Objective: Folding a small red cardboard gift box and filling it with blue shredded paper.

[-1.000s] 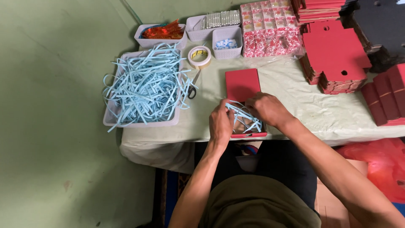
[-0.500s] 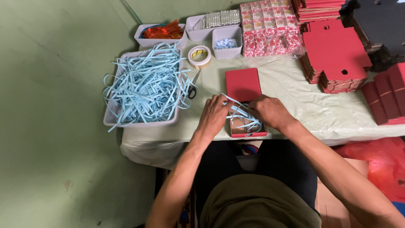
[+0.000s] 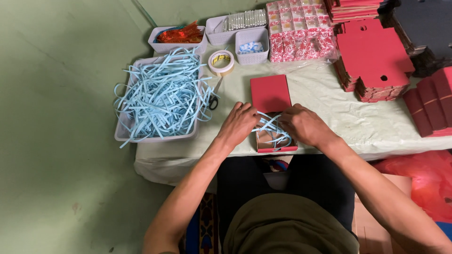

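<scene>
Fingers of both hands, left hand [image 3: 239, 124] and right hand [image 3: 305, 124], seemingly press blue paper strips [image 3: 271, 128] into one red box [image 3: 275, 139].

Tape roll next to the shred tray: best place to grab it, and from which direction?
The tape roll lies flat on the table, hole facing up. Probably best from straight above, pinching across the outer rim or one wall through the hole. The tray of blue paper shreds crowds its left, so fingers fit front and back.

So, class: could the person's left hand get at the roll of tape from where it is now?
Probably yes: the left hand rests beside the small red box, and the roll of tape lies beyond it across bare tablecloth, with only scissors off to the side.
</scene>
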